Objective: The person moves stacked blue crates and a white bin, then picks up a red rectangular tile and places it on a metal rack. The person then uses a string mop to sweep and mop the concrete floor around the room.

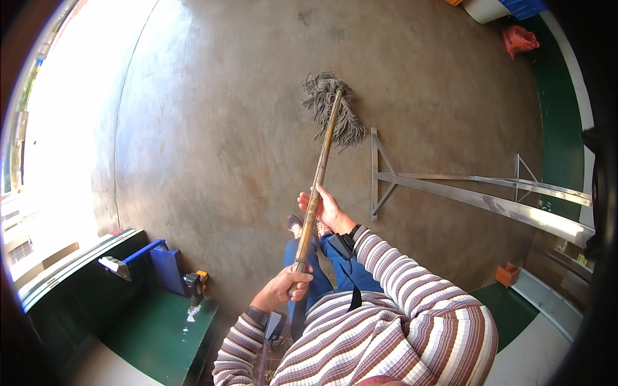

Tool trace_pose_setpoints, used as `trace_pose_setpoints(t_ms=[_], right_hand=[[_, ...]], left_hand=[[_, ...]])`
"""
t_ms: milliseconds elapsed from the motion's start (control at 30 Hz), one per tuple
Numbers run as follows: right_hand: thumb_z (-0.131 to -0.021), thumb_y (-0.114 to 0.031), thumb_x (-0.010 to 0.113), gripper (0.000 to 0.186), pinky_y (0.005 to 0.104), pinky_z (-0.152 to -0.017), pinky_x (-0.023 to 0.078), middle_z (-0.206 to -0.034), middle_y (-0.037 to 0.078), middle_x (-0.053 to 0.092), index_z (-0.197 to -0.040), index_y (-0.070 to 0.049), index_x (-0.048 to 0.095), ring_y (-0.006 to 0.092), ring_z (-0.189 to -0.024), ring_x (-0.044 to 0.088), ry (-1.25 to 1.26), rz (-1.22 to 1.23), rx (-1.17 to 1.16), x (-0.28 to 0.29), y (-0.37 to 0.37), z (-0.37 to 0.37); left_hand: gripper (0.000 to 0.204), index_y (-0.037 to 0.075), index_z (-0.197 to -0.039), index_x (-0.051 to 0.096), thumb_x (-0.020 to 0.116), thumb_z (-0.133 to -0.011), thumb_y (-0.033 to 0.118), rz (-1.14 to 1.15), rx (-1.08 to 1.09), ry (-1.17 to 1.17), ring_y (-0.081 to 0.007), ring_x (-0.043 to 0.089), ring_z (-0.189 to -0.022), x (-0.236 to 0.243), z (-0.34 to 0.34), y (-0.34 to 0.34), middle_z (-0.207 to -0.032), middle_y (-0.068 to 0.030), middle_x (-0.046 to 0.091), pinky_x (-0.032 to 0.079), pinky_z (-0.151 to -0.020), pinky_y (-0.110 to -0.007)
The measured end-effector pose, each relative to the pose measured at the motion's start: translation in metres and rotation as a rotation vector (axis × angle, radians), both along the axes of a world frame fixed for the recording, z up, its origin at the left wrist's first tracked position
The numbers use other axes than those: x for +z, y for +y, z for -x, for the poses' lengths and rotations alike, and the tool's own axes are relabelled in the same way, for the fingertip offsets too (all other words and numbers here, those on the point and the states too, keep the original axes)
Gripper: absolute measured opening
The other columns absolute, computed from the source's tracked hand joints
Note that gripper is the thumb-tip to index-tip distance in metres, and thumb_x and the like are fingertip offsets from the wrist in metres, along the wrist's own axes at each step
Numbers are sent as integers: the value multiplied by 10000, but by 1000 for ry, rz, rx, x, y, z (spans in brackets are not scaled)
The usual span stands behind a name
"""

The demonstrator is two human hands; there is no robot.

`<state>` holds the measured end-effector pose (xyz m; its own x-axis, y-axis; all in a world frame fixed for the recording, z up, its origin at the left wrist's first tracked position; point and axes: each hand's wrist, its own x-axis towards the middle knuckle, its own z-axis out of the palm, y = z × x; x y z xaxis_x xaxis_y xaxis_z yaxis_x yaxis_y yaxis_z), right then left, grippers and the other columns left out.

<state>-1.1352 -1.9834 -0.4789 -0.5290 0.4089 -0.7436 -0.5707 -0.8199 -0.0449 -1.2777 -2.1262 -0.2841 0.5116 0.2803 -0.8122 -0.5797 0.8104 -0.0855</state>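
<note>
A string mop [335,106] with a grey shaggy head rests on the brown floor ahead of me. Its long wooden handle slants back toward my body. Near the handle's end, my left hand [283,286] is closed around the wood at waist height. Farther up, my right hand [327,207] holds the handle loosely, thumb at one side and fingertips showing past the other. Dark bands with small devices sit at both wrists. My shoes show below the handle, by the right hand.
A metal frame [375,174] with T-shaped feet stands right of the mop head. A red bag [519,42] lies by the far right green wall. At lower left are a green surface [154,328], a blue-handled tool [145,251] and a black-and-orange device [195,283]. Bright light enters from the left.
</note>
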Motion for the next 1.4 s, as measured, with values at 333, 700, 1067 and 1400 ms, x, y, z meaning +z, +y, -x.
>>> trace_pose_setpoints(t_ms=[333,700,1067,1400], right_hand=[[-865,-332,646,253,331,-431,470,-611,8,470,-881,-127,499,135,-462,487,-290,143,-12,-23,137,98],[-794,-121,591,188,392,-391,507,-598,109,536,-844,29,489,229,-445,561,-820,-26,428,39,231,234],[-717,-64,602,293,345,-433,527,-641,127,568,-908,99,451,224,-469,591,-514,-293,912,52,277,381],[-786,-117,587,372,376,-462,532,-711,100,540,-1015,2,320,205,-548,606,-162,-262,1035,94,280,375]], left_hand=[[265,31,-973,422,599,-787,-33,-46,-135,84,-124,426,-361,43,107,133,-551,-14,430,340,-326,-259],[234,-12,-1057,486,496,-823,-12,268,687,-458,-66,337,-329,80,207,193,-541,17,395,271,-295,-225],[212,22,-1040,510,478,-831,4,241,1125,-253,-93,361,-308,107,187,235,-501,9,395,338,-312,-250],[184,57,-827,434,560,-793,-72,285,573,188,-100,383,-379,137,156,251,-522,-6,403,305,-343,-235]])
